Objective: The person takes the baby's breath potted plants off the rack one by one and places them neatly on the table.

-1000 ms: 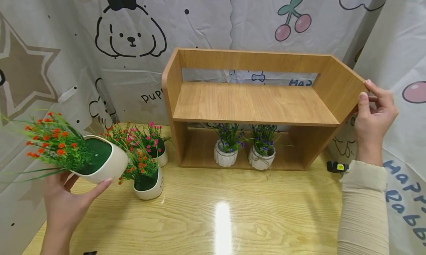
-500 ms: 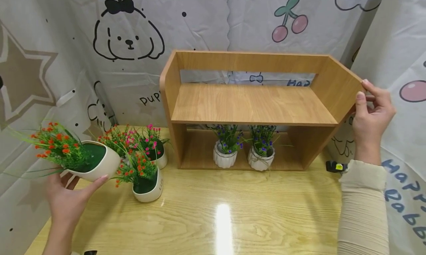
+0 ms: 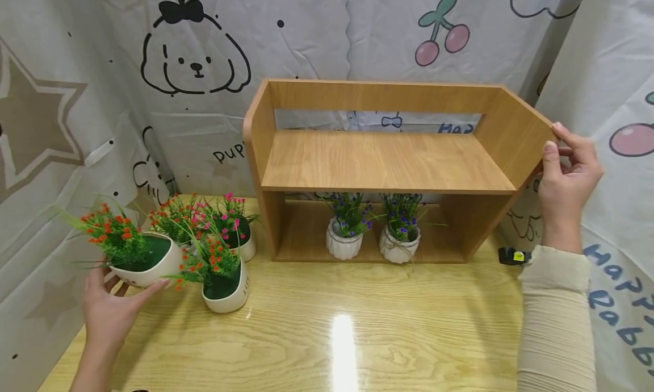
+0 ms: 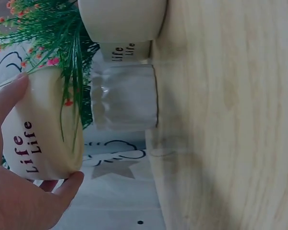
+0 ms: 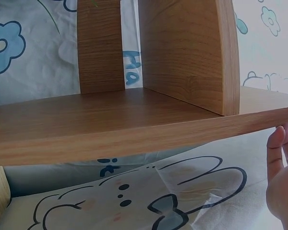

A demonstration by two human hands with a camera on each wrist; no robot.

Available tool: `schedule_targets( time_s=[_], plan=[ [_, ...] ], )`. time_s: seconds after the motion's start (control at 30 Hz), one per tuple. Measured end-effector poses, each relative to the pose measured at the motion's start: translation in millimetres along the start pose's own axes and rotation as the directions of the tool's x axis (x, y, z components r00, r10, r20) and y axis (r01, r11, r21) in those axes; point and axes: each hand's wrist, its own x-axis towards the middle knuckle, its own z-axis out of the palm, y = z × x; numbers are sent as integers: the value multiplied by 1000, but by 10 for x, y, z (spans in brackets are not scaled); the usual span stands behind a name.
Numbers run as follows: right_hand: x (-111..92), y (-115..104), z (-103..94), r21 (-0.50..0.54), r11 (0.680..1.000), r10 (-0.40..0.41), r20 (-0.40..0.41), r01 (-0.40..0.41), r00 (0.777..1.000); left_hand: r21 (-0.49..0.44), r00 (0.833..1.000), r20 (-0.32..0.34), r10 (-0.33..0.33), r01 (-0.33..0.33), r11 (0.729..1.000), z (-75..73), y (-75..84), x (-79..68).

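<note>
In the head view my left hand (image 3: 114, 309) holds a cream pot (image 3: 158, 270) with orange flowers from below, tilted and raised above the table at far left. The left wrist view shows fingers and thumb round this "Life" pot (image 4: 38, 136). Just right of it stands another cream pot (image 3: 230, 295) of orange flowers; behind are pink flowers (image 3: 232, 216) in a pot and more orange ones (image 3: 174, 216). My right hand (image 3: 569, 179) pinches the right side panel's front edge of the two-tier wooden shelf (image 3: 388, 159); in the right wrist view, fingertips (image 5: 277, 136) touch that edge.
Two white pots, a left one (image 3: 344, 241) and a right one (image 3: 400, 245) tied with string, stand with purple flowers on the lower tier. A small black object (image 3: 513, 256) lies right of the shelf. Printed curtains (image 3: 306, 45) enclose the wooden table (image 3: 383, 324).
My left hand has lowered the pot and brought it slightly right, closer to the other pots, turning it more upright. My right hand keeps its hold on the shelf, and the view has shifted slightly.
</note>
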Motion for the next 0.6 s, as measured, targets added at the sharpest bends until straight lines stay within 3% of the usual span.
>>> schedule_targets(
  time_s=[0.1,0.33,0.6],
  plan=[
    [2,-14,-8,2,1000,-1,3,1,1000,36,999,41,-27,26,999,3,-59,24],
    [0,-11,-3,13,1000,3,-6,-3,1000,86,993,117,34,-44,995,10,-153,79],
    [19,38,8,10,1000,15,-5,-15,1000,123,978,208,28,-55,991,7,-235,95]
  ],
)
